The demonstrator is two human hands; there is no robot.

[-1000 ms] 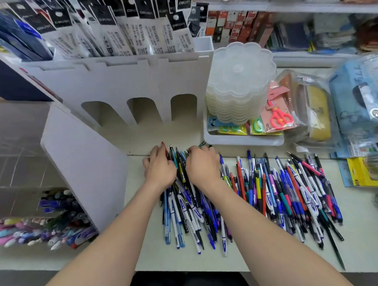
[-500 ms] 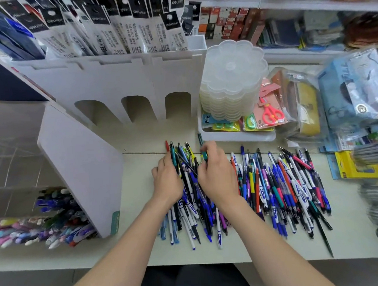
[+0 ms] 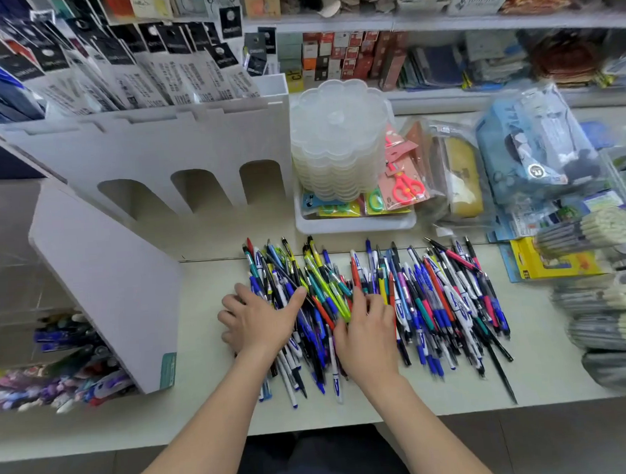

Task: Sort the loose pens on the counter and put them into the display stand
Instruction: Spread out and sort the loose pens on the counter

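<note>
At the far left stood the display stand [image 3: 110, 297], its white side panel slanting toward the viewer, with pens already lying in the open bins [image 3: 65, 347] behind it at about 9 o'clock; that corner was blurred, so their sorting could not be read. Bare counter [image 3: 204, 408] separated the stand from the left hand [image 3: 261, 320]. That hand lay palm down on the left edge of the loose pens [image 3: 436, 302], fingers spread toward 11 o'clock and thumb stretched out toward 2 o'clock, pressing on the barrels and pinching none.

The pens filled the middle of the counter in a broad heap, nearly all with their long axes running 12 to 6 o'clock, a few crossed at a slant near the top left. The right hand [image 3: 368, 332] rested on the heap just beside the left, apart from it, fingers pointing to 12 o'clock; they looked straight, lying on the barrels rather than closed round one. More pens ran on to 3 o'clock of it.

As the stand lay at 9 o'clock of both hands, the left was the nearer and likelier to carry a gathered bunch across, barrels kept parallel.
</note>
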